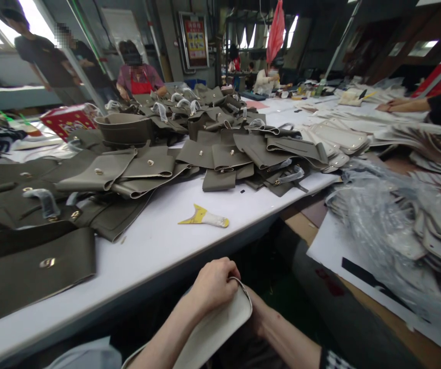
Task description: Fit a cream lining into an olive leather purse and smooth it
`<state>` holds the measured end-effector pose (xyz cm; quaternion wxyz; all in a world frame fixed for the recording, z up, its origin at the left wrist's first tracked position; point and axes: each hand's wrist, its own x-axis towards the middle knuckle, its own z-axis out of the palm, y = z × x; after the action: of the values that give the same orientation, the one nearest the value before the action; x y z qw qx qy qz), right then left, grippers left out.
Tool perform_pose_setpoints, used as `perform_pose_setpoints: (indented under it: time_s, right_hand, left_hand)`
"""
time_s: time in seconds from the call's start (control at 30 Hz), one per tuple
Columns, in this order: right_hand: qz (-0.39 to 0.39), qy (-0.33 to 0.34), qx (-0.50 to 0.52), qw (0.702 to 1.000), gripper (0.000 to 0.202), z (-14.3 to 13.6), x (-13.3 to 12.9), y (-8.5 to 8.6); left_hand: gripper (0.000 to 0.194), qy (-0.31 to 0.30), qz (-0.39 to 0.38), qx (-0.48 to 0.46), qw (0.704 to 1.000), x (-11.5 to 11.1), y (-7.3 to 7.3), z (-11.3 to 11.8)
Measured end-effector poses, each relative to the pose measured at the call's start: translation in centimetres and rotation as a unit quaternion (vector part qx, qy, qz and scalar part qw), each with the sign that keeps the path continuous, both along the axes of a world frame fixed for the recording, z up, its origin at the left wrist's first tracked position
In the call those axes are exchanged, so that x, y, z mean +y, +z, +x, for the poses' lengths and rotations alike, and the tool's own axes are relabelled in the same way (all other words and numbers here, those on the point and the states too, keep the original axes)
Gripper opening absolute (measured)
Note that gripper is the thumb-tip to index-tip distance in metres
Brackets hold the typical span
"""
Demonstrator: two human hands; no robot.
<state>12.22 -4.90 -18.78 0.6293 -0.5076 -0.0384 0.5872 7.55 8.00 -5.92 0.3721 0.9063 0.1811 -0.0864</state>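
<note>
My left hand [217, 281] is closed over the upper edge of an off-white leather-like panel [220, 328] with rounded corners. This panel hangs over my lap, below the table's front edge, tilted toward the lower left. Behind its right corner is my right hand [257, 310]; the panel covers its fingers, so their grip is hidden. On the table [159, 246] ahead of both hands lies a flat yellow tool [204, 216] with a forked end and a whitish wrapped handle.
Dark olive bag pieces [128, 171] with metal clasps cover much of the table. At right, clear plastic wrap [374, 220] lies over pale panels, near stacked light pieces [432, 138]. A co-worker in a red apron [141, 87] sits across; another person's arm [408, 105] reaches in from the right.
</note>
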Motion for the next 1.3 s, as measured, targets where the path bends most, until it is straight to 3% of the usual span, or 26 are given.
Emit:
perform_pose_setpoints:
  time_s: [0.17, 0.23, 0.4, 0.6, 0.83, 0.93, 1.07, 1.2, 1.3]
  right_hand:
    - [-0.011, -0.049, 0.144, 0.988, 0.054, -0.3, -2.4, 3.1]
    - [-0.001, -0.058, 0.157, 0.986, 0.052, -0.1, -3.3, 4.5]
    - [0.04, -0.013, 0.02, 0.999, 0.04, 1.0, -4.0, 6.8]
    - [-0.001, 0.075, -0.057, 0.996, 0.047, 2.6, -3.5, 7.9]
    - [-0.119, 0.196, -0.217, 0.949, 0.048, 3.4, -2.5, 9.6]
    - [-0.102, 0.219, -0.26, 0.935, 0.045, 3.8, -2.0, 9.6]
    - [-0.077, 0.218, -0.334, 0.914, 0.063, 3.8, -2.3, 7.9]
    - [-0.052, 0.192, -0.335, 0.921, 0.072, 3.2, -3.2, 6.4]
    - [-0.04, 0.187, -0.27, 0.944, 0.08, 3.2, -3.6, 6.7]
  left_hand:
    - [0.02, 0.035, -0.068, 0.026, 0.997, 0.8, -0.1, -0.3]
    - [0.02, 0.045, -0.079, 0.029, 0.995, 0.9, -0.1, -0.3]
    - [0.019, 0.046, -0.085, 0.025, 0.995, 1.1, -0.2, -0.3]
    - [0.021, 0.04, -0.08, 0.008, 0.996, 0.9, -0.4, -0.8]
    - [0.031, 0.008, -0.11, -0.018, 0.994, 1.9, -1.1, -2.4]
    - [0.042, 0.016, -0.098, -0.03, 0.995, 2.3, -0.8, -4.5]
    - [0.044, 0.077, -0.004, -0.026, 0.997, 2.1, 0.3, -8.1]
    - [0.039, 0.131, 0.064, -0.017, 0.989, 0.7, 0.9, -11.0]
    - [0.039, 0.177, 0.1, -0.02, 0.979, -0.8, 0.4, -12.2]
